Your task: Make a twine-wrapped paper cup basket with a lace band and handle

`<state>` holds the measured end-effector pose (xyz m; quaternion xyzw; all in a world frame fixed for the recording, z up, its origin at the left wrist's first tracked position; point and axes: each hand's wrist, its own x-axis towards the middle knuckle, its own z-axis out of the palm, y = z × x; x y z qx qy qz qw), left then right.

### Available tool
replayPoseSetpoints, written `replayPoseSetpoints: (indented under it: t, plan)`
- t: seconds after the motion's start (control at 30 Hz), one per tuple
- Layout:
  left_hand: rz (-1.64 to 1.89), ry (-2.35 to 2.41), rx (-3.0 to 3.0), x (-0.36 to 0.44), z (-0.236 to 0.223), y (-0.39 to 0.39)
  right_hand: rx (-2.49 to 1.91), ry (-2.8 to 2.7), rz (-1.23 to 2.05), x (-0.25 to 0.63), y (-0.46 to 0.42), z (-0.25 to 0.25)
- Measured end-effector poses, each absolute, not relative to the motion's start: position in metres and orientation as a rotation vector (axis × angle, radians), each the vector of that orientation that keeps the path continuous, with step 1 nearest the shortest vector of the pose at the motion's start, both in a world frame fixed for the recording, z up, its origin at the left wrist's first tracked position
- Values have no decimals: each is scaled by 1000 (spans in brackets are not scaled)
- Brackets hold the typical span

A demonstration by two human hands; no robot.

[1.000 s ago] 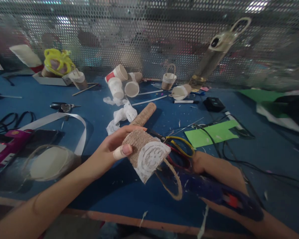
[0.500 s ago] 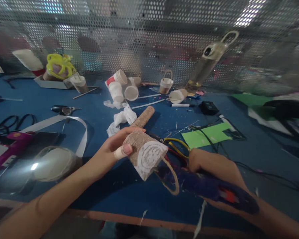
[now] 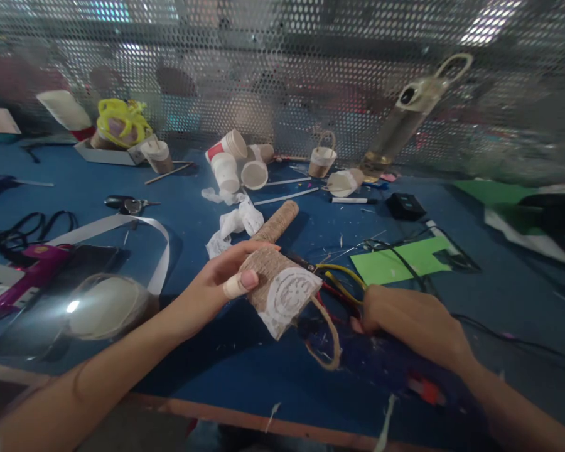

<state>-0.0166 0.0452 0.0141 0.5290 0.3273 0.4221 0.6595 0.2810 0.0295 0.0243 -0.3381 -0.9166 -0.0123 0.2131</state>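
My left hand (image 3: 211, 285) is closed around a small cup wrapped in brown twine (image 3: 275, 285). The cup has a white lace band and a loose twine loop handle (image 3: 327, 339) hanging from it, and it lies tilted just above the blue table (image 3: 245, 370). My right hand (image 3: 412, 320) has its fingers curled over a dark blue glue gun (image 3: 395, 373). The gun lies low over the table with its nozzle toward the cup's handle. Scissors with yellow and red handles (image 3: 341, 279) lie right behind the two hands.
A twine roll (image 3: 279, 221), lace scraps (image 3: 238, 221), paper cups (image 3: 233, 164) and a small basket cup (image 3: 321, 160) sit farther back. Green paper (image 3: 395, 258) and black cables (image 3: 452, 295) lie at the right, a pink glue gun (image 3: 31, 276) and a round disc (image 3: 101, 307) at the left. A perforated metal screen (image 3: 282, 75) closes the back.
My right hand has slid forward along the glue gun toward the scissors and the gun has dropped lower. The cup stays in my left hand. The view has shifted slightly.
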Motion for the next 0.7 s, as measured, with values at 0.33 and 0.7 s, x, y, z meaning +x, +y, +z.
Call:
replayPoseSetpoints:
  t: [0.33, 0.7]
  plan:
    - [938, 811, 1224, -13, 14, 47, -937, -2605, 6, 286, 30, 26]
    - [903, 860, 1259, -12, 13, 48, -682, -2633, 5, 290, 39, 21]
